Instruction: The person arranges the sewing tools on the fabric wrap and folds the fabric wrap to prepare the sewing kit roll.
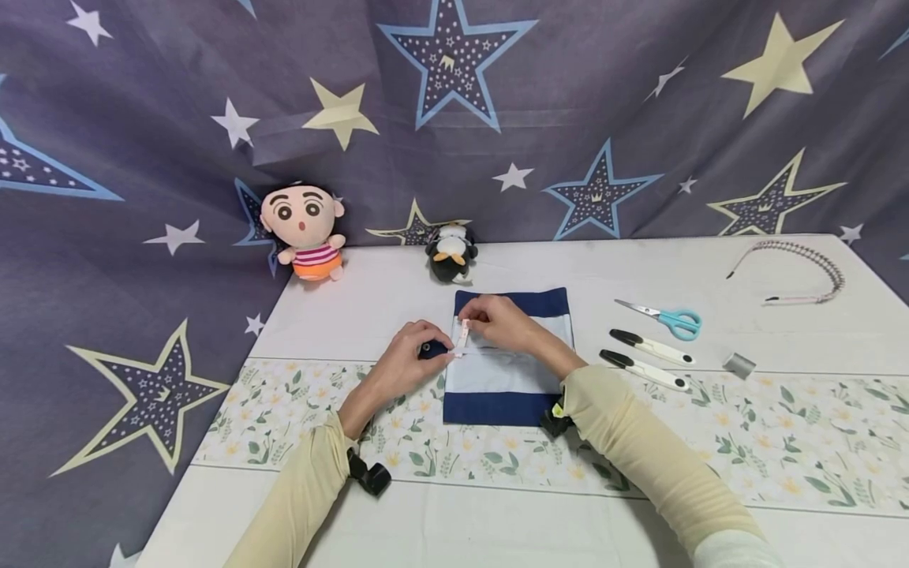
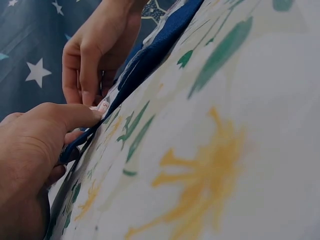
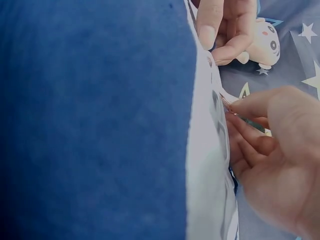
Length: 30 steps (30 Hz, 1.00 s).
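Note:
A cloth piece [image 1: 504, 375], pale in the middle with navy bands at both ends, lies flat on the table. At its left edge my left hand [image 1: 413, 351] pinches a navy tab [image 1: 430, 348] bearing a small round metal fitting, thumb on top and fingers beneath. My right hand [image 1: 500, 322] pinches the upper end of a short white strip with reddish marks [image 1: 464, 334], laid along the cloth's left side. The strip's lower end comes close to my left thumb. In the left wrist view the strip [image 2: 103, 107] shows between both hands.
Right of the cloth lie blue-handled scissors [image 1: 667, 317], two black-and-white pen-like tools [image 1: 649, 347], a grey spool [image 1: 740, 365] and a headband [image 1: 831, 276]. A boy doll [image 1: 305, 229] and a penguin plush [image 1: 450, 254] sit at the back, before a star-patterned curtain.

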### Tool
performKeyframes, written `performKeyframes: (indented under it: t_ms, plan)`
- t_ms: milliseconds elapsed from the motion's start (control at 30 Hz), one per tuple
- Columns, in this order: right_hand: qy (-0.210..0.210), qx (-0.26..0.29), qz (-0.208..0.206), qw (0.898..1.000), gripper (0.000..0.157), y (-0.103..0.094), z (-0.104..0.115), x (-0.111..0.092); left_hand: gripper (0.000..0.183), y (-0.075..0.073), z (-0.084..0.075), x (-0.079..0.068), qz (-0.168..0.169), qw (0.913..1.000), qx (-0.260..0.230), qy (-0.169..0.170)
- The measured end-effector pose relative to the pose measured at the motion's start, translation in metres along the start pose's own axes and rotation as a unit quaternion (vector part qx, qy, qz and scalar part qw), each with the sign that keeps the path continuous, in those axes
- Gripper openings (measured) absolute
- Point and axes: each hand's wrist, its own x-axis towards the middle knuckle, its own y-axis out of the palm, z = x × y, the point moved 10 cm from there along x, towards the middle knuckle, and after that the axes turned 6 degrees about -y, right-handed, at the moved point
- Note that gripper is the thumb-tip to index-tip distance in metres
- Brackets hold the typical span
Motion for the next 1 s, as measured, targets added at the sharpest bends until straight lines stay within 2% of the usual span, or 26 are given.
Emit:
performKeyframes:
  t_ms: [333, 567, 1000]
  plan:
    - [-0.01, -0.024, 0.014, 1.0, 0.018, 0.004, 0.005, 0.0, 0.011, -0.001, -0.001, 0.0, -0.003, 0.9999, 0.001, 0.015]
    - [-0.017, -0.021, 0.02, 0.999, 0.018, 0.005, 0.008, -0.001, 0.01, 0.001, 0.002, 0.001, 0.0, 1.0, 0.001, 0.0]
    - [-0.04, -0.023, 0.037, 0.998, 0.019, 0.012, 0.013, -0.002, 0.009, 0.002, 0.003, 0.001, 0.002, 1.0, 0.004, -0.008]
